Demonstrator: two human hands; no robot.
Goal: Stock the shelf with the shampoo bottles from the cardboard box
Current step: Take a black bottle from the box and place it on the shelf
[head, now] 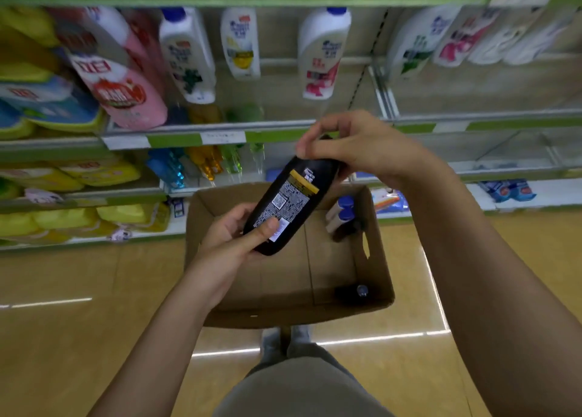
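A black shampoo bottle [288,202] with a printed back label and a gold band hangs tilted above the open cardboard box [376,259]. My left hand [231,237] grips its lower end, thumb across the label. My right hand [356,145] holds its cap end from above, hiding the cap. Inside the box lie two white bottles with blue caps [341,213] at the far right and a dark bottle [352,293] in the near right corner. The shelf [283,126] behind carries white shampoo bottles [324,51] upright.
Pink and yellow refill pouches [119,89] crowd the shelves on the left. Coloured spray bottles [208,161] stand on the lower shelf behind the box. The right shelf section [491,92] has bare space. The box sits on a tan tiled floor [78,322]; my legs are below it.
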